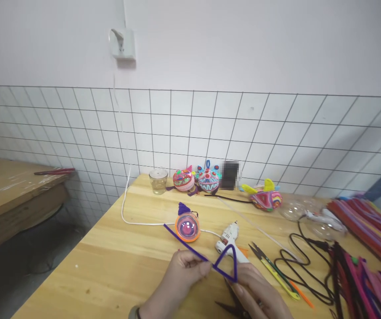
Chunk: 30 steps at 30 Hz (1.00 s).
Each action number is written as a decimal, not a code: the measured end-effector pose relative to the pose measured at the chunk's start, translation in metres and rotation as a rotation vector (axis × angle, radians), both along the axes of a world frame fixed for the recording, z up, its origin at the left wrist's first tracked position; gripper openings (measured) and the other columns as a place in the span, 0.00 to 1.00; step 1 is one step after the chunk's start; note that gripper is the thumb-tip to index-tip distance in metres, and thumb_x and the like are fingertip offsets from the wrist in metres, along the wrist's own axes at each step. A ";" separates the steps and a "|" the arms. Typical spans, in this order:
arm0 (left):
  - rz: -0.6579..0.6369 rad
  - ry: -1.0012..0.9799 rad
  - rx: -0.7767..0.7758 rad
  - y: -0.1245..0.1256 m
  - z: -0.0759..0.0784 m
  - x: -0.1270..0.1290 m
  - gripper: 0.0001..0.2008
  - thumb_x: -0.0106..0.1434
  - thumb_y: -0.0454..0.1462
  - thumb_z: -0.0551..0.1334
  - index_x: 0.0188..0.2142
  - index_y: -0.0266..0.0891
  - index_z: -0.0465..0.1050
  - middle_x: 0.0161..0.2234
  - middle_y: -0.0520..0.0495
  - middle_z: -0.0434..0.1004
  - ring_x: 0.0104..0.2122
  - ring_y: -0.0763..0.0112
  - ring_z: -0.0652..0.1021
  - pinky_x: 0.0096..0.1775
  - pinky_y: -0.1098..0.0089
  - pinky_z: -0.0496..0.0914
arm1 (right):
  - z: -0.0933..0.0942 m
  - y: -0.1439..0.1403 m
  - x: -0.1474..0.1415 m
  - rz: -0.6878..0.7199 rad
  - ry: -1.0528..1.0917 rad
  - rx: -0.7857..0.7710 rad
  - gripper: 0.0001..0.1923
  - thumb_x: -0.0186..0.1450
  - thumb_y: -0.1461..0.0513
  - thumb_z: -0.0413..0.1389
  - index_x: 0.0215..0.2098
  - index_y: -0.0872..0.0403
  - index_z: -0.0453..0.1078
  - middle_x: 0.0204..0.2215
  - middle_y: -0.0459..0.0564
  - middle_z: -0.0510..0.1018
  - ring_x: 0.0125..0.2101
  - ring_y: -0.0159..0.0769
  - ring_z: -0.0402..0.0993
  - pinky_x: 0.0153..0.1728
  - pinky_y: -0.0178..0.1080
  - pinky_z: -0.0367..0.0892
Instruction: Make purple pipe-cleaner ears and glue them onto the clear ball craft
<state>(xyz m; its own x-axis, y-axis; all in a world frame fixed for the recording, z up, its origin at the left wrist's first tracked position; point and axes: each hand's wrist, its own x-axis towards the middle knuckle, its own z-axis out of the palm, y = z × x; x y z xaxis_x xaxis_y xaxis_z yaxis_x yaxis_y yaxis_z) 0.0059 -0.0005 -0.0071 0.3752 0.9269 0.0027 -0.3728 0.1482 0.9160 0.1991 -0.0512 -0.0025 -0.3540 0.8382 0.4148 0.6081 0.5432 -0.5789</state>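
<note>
A purple pipe cleaner (225,273) is bent into a triangle at one end, and its straight tail runs out to the left. My left hand (188,271) pinches it between thumb and fingers where the tail meets the triangle. My right hand (259,288) grips the triangle's lower right corner. Just beyond my left hand lies a round ornament (187,227) with an orange rim, a pink and purple centre and a coiled purple cone on top. A white glue gun (230,237) rests behind my right hand. Dark scissors (232,305) lie partly hidden beneath it.
Yellow-green thread snips (276,272) and a coiled black cable (296,261) lie to the right, near bundled pipe cleaners (366,283). Decorated ornaments (208,179) and a lidded glass cup (158,181) stand along the back. A white cord (137,223) crosses the table.
</note>
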 end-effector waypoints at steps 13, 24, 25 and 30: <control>-0.028 0.078 -0.010 0.000 -0.004 0.003 0.18 0.43 0.50 0.71 0.23 0.36 0.77 0.15 0.55 0.66 0.16 0.82 0.61 0.21 0.76 0.54 | -0.012 -0.001 -0.008 -0.103 0.389 -0.313 0.15 0.67 0.55 0.50 0.29 0.53 0.72 0.29 0.50 0.76 0.33 0.38 0.72 0.36 0.34 0.68; -0.055 0.159 -0.002 -0.003 -0.003 0.002 0.20 0.46 0.51 0.69 0.18 0.34 0.73 0.16 0.54 0.66 0.19 0.79 0.62 0.24 0.74 0.54 | -0.008 -0.001 -0.012 -0.104 0.361 -0.367 0.18 0.67 0.53 0.49 0.28 0.54 0.71 0.29 0.50 0.75 0.34 0.38 0.71 0.37 0.34 0.67; -0.051 0.165 -0.002 -0.003 -0.003 0.002 0.21 0.46 0.52 0.69 0.18 0.35 0.73 0.16 0.54 0.66 0.19 0.79 0.62 0.24 0.74 0.54 | -0.008 -0.001 -0.012 -0.112 0.362 -0.372 0.18 0.67 0.52 0.49 0.28 0.54 0.71 0.29 0.50 0.75 0.33 0.38 0.71 0.37 0.34 0.67; -0.021 0.185 -0.027 -0.002 -0.001 0.003 0.22 0.44 0.53 0.69 0.17 0.35 0.73 0.15 0.54 0.66 0.18 0.78 0.61 0.24 0.73 0.53 | -0.010 -0.001 -0.011 -0.154 0.367 -0.405 0.18 0.65 0.50 0.50 0.29 0.54 0.70 0.28 0.50 0.74 0.32 0.39 0.70 0.36 0.36 0.67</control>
